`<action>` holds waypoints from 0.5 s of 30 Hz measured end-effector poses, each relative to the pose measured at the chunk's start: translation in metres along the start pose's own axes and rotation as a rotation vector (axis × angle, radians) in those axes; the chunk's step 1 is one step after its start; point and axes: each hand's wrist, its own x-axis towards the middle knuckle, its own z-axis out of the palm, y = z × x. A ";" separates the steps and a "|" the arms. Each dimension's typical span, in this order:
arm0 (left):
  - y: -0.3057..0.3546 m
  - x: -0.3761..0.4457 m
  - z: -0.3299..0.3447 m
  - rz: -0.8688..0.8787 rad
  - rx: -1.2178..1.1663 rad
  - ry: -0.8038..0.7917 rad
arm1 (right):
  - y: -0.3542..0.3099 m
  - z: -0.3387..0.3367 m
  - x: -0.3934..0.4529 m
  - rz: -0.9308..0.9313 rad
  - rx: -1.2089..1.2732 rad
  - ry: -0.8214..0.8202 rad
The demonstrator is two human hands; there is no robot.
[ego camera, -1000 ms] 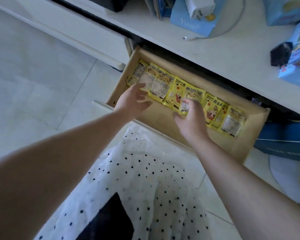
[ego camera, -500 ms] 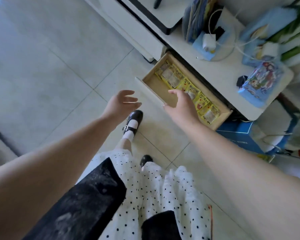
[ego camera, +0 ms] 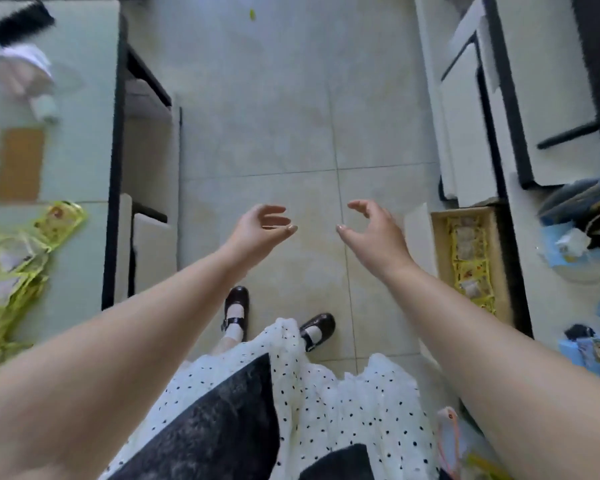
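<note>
Head view: left hand (ego camera: 257,226) and right hand (ego camera: 371,232) hang empty, fingers relaxed. The drawer (ego camera: 438,258) holds a row of packets (ego camera: 468,258); a loose pile (ego camera: 11,268) on the table (ego camera: 84,150) appears unstowed.

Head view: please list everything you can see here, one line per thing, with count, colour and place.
drawer: one, light wood, pulled open at the right
packets in the drawer: one row, too blurred to count, yellow
loose packets: a pile, yellow, on the table at the left
table: one, white, left edge
brown card: one, lying on the table
blue boxes: at least two, right edge
floor: pale tiles, middle
shoes: two, dark, on the floor
skirt: one, white with black dots, bottom
left hand: open, empty, over the floor
right hand: open, empty, over the floor beside the drawer
</note>
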 end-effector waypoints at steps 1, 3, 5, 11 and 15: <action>-0.008 -0.006 -0.021 -0.007 -0.030 0.043 | -0.018 0.014 0.001 -0.039 -0.027 -0.028; -0.026 -0.020 -0.064 -0.015 -0.090 0.129 | -0.054 0.044 0.001 -0.119 -0.075 -0.088; -0.048 -0.034 -0.106 -0.024 -0.156 0.210 | -0.090 0.077 -0.002 -0.186 -0.132 -0.145; -0.132 -0.081 -0.228 -0.098 -0.354 0.431 | -0.189 0.196 -0.022 -0.375 -0.312 -0.314; -0.203 -0.115 -0.297 -0.195 -0.487 0.560 | -0.238 0.283 -0.040 -0.456 -0.434 -0.414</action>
